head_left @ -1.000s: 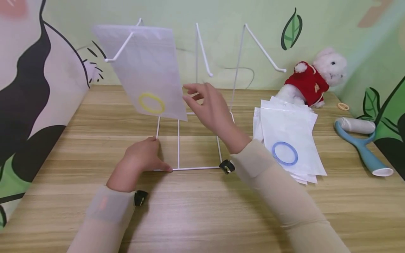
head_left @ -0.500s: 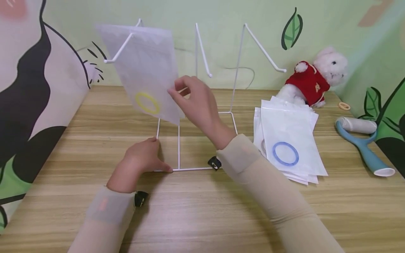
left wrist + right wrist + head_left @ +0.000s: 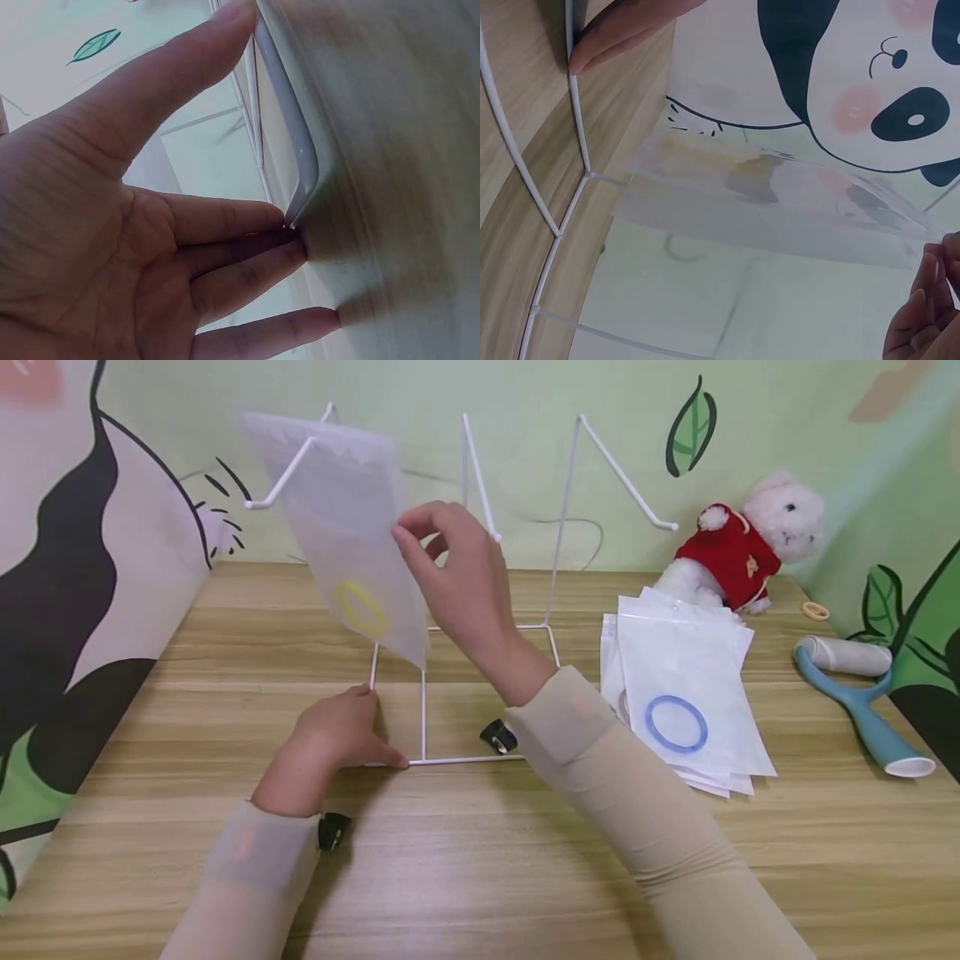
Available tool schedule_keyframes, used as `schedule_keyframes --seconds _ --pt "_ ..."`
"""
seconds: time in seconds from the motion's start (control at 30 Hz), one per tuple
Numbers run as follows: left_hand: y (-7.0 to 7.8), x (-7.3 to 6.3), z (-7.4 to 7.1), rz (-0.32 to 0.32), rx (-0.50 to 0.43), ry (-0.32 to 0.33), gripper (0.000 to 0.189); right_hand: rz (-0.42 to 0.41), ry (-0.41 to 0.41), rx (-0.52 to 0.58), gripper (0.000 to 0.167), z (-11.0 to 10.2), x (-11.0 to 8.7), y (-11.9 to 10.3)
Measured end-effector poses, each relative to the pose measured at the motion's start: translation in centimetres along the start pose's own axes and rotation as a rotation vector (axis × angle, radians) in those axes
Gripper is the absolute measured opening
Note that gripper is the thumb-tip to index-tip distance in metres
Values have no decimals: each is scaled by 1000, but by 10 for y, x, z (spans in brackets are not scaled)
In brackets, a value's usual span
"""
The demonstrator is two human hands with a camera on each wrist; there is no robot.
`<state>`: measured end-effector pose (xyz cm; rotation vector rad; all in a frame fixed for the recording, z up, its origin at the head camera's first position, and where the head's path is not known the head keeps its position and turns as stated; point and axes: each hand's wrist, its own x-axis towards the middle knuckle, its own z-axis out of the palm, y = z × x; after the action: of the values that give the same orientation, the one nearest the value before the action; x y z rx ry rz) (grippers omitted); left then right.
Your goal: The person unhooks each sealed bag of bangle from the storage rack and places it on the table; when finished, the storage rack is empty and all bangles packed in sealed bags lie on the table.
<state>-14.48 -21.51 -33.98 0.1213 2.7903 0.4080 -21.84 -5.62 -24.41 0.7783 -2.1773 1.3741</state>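
Observation:
A white wire rack (image 3: 468, 762) with three upward prongs stands on the table. From its left prong (image 3: 281, 477) hangs a translucent zip bag (image 3: 352, 535) with a yellow ring (image 3: 360, 608) near its bottom. My right hand (image 3: 461, 572) pinches the bag's right edge between thumb and fingertips. In the right wrist view the bag (image 3: 765, 202) stretches sideways to the fingers (image 3: 930, 277). My left hand (image 3: 333, 731) presses the front left corner of the rack's base. The left wrist view shows straight fingers (image 3: 240, 281) at the bent rod (image 3: 296, 127), thumb along it.
Right of the rack lies a stack of white bags (image 3: 682, 652), the top one marked by a blue ring (image 3: 677, 724). Behind are a plush toy (image 3: 731, 556) in red and a small tan ring (image 3: 815, 611). A blue-handled lint roller (image 3: 855, 693) lies far right.
My right hand has moved left and up to the bag's edge and taken hold of it. The hanging bag has turned edgewise. My left hand stays on the rack's corner.

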Motion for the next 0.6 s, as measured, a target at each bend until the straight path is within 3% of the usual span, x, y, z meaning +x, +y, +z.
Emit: schedule_keyframes --seconds 0.27,0.43,0.6 --pt "1 0 0 1 2 -9 79 9 -26 26 14 -3 -6 -13" --pt "1 0 0 8 2 -1 74 16 -69 78 15 -11 -15 -24" --pt "0 -1 0 28 -32 22 83 -27 -84 124 13 -19 -27 -35"
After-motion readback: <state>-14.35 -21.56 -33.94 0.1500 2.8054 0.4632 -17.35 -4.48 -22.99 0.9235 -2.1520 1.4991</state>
